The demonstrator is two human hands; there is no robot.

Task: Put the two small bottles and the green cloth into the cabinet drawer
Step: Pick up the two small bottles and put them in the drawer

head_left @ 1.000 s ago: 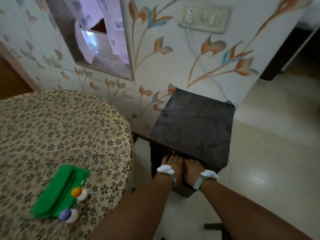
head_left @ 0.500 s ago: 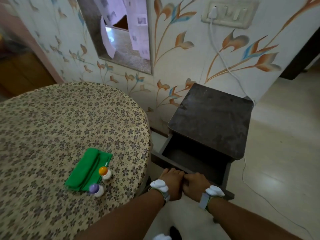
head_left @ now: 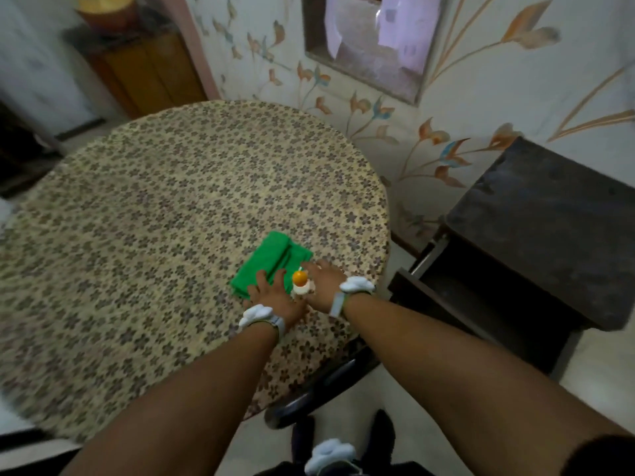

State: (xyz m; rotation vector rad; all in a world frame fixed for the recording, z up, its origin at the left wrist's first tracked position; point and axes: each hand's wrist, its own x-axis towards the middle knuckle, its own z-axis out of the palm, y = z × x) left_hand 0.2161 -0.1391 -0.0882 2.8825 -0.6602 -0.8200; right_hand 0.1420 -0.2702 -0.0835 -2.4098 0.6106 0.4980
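The folded green cloth (head_left: 271, 264) lies on the round table near its right edge. My left hand (head_left: 273, 298) rests palm down at the cloth's near corner, fingers spread. It covers the spot where the purple-capped bottle stood, and that bottle is hidden. The orange-capped small bottle (head_left: 300, 284) stands upright between my hands, touching the thumb side of my right hand (head_left: 324, 278). Whether those fingers grip it is hidden. The dark cabinet (head_left: 549, 228) stands to the right with its drawer (head_left: 409, 286) pulled out and nothing visible inside.
The round table (head_left: 154, 218) has a flower-patterned cover. A narrow strip of floor separates its right edge from the drawer front. A dark curved chair part (head_left: 319, 389) sits below the table edge. The patterned wall (head_left: 481, 97) is close behind.
Both hands have left the drawer front and moved left onto the table, to the cloth and bottles. The drawer, shut one second ago, stands open. My view has swung left.
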